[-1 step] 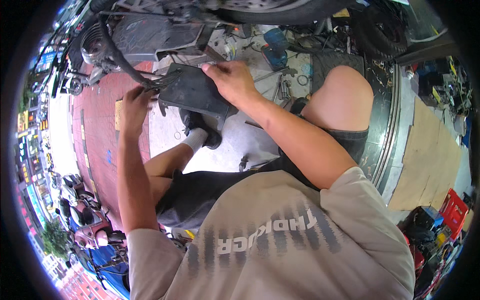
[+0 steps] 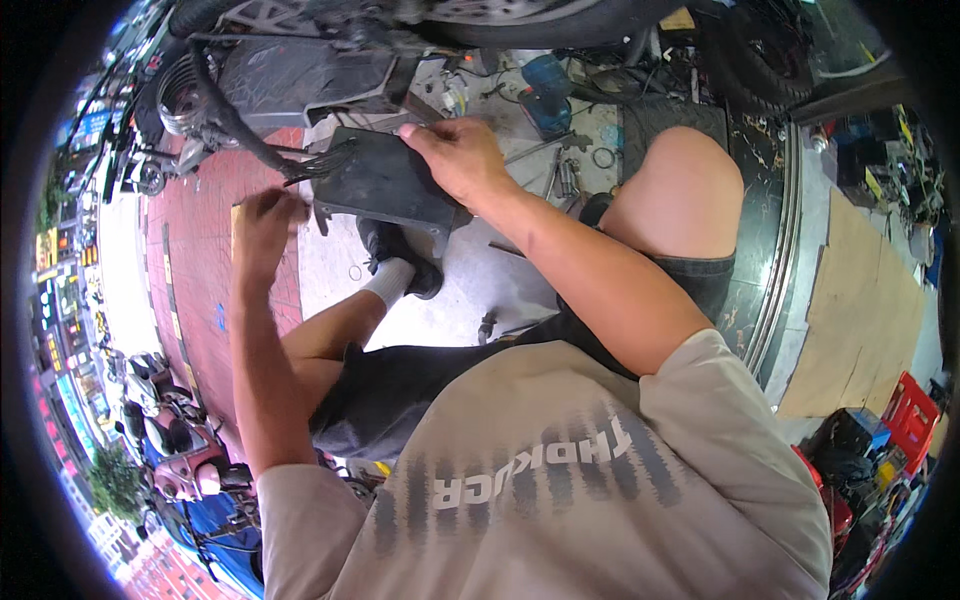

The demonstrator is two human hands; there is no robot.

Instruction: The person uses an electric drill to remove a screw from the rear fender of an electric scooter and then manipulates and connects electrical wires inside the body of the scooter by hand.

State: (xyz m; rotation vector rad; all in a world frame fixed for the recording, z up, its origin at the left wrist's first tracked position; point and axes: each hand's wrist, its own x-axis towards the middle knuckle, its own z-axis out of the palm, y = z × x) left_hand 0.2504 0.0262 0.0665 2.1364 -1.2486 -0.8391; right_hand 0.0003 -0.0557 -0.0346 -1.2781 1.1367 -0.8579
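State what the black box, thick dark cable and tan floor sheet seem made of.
Black box: matte, likely plastic, perhaps coated metal; its face barely reflects.
Thick dark cable: probably dull rubber or plastic sheathing, bending smoothly.
Tan floor sheet: apparently matte cardboard, with brown face and crease-like lines.

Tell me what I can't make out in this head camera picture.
Left hand: head view, blurred at the fingertips, so I can't tell whether it holds anything.
Black box: head view, its underside faces away from the camera, and the right hand covers its upper right corner.
Wheel: head view, mostly cut off by the picture's top edge.
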